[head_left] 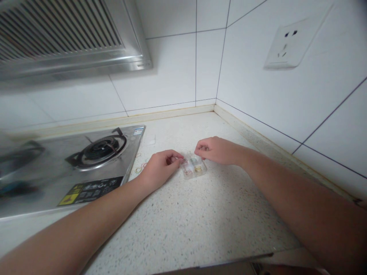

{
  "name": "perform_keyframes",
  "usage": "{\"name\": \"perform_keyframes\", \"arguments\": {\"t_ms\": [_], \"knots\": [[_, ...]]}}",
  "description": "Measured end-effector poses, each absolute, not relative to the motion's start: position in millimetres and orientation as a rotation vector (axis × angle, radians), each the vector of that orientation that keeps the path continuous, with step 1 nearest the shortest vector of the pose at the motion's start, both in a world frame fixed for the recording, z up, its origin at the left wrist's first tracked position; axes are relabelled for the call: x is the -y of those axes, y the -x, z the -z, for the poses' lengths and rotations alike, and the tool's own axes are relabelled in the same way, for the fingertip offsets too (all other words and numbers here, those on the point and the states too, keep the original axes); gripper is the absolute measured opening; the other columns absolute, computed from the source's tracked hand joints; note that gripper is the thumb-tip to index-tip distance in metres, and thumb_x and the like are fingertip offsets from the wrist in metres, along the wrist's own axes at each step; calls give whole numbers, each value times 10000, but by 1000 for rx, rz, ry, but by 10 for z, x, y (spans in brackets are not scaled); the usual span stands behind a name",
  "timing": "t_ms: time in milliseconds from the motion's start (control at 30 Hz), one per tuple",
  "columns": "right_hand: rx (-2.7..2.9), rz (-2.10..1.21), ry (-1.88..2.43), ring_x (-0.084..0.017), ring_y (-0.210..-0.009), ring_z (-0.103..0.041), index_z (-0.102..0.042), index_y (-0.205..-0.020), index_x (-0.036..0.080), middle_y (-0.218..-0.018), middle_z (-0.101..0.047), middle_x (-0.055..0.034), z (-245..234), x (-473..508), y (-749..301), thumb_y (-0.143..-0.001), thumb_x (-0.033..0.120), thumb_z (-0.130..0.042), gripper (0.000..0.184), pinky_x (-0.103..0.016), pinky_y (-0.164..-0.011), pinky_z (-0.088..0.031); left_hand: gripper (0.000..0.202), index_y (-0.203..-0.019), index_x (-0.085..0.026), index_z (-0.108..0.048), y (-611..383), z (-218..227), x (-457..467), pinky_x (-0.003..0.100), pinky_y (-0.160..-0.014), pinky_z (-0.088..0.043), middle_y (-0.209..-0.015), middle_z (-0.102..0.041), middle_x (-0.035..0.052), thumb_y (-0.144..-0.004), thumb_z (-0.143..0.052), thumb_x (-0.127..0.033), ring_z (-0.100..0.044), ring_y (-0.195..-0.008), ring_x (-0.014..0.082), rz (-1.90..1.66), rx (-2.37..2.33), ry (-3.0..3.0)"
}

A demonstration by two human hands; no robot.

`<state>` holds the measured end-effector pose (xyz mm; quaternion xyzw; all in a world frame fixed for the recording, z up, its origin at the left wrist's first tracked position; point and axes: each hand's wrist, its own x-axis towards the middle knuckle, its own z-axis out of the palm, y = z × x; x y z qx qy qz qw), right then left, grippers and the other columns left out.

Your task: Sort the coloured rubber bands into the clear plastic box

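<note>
Far to the left of the clear box (195, 175), a steel gas stove (51, 164) is set into the speckled tabletop (183, 221), its outermost part blurred. Up and to the left of the box, beyond the stove, hangs a slatted range hood (145, 63). On the stove's side nearer the box are a black burner (101, 148) and, in front of that, a black-and-yellow label (88, 191). Between stove and box, a few thin coloured bands (138, 169) lie loose, partly behind the left hand (157, 168). That hand comes in from the box's left, its grip narrow, thumb and forefinger at the box's left wall; I cannot tell whether they pinch it. The box sits flat on the tabletop between the two hands, its compartments holding small coloured bands, the yellowish ones in the front right. At the box's back right corner, the right hand (213, 149) has its fingertips drawn close together; whether anything small is held between them, I cannot tell. Well up and to the right of the box, a white socket plate (289, 46) is fixed to the tiled wall (321, 99).
</note>
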<state>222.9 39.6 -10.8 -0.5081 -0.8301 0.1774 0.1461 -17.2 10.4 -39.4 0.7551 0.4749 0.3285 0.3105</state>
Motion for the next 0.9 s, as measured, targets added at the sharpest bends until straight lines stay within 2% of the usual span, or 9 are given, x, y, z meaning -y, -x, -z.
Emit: {"name": "perform_keyframes", "arguments": {"t_ms": [267, 367, 467, 533, 600, 733, 900], "knots": [[2334, -469, 1497, -165, -706, -649, -730, -933, 201, -792, -759, -39, 146, -495, -2309, -946, 377, -545, 256, -286, -652, -400, 225, -1010, -200, -749, 258, 350, -102, 262, -626, -406, -793, -721, 36, -937, -592, -343, -609, -684, 158, -921, -1273, -2187], [2311, -391, 1501, -169, -726, -657, -737, -949, 195, -820, -761, -59, 157, -518, -2332, -945, 359, -535, 259, -279, -652, -402, 243, -1025, -206, -746, 412, 180, -124, 261, -629, -415, -839, -744, 47, -953, -586, -375, -621, -690, 156, -1038, -1347, -2293], [2309, -309, 1475, -168, -736, -661, -743, -964, 210, -866, -765, -63, 153, -506, -2326, -946, 375, -528, 271, -269, -644, -401, 278, -1114, -210, -735, 650, -66, -198, 267, -653, -431, -885, -757, 55, -954, -587, -382, -619, -685, 155, -1317, -1534, -2392], [2310, -266, 1472, -169, -742, -663, -745, -959, 222, -867, -764, -54, 144, -490, -2318, -940, 377, -530, 265, -264, -644, -400, 301, -1115, -210, -736, 816, -202, -277, 271, -662, -440, -883, -763, 52, -959, -570, -408, -640, -698, 165, -1324, -1701, -2439], [2318, -235, 1484, -172, -752, -667, -747, -951, 232, -871, -764, -49, 134, -477, -2315, -932, 375, -534, 258, -265, -650, -402, 315, -1105, -222, -745, 961, -270, -372, 280, -668, -442, -917, -774, 52, -965, -541, -417, -669, -745, 187, -1073, -1855, -2560], [2341, -184, 1525, -189, -794, -682, -753, -956, 255, -910, -768, -41, 126, -469, -2318, -919, 384, -545, 247, -282, -675, -409, 336, -1067, -276, -774, 1167, -211, -555, 319, -713, -458, -1106, -776, 50, -975, -482, -416, -706, -933, 271, -286, -2026, -2778], [2377, -147, 1535, -205, -814, -685, -755, -969, 275, -940, -772, -35, 124, -461, -2308, -923, 409, -536, 261, -299, -670, -401, 304, -1000, -279, -800, 1310, -107, -692, 319, -761, -474, -1045, -786, 59, -910, -555, -434, -713, -950, 274, 105, -2018, -2663]]}}
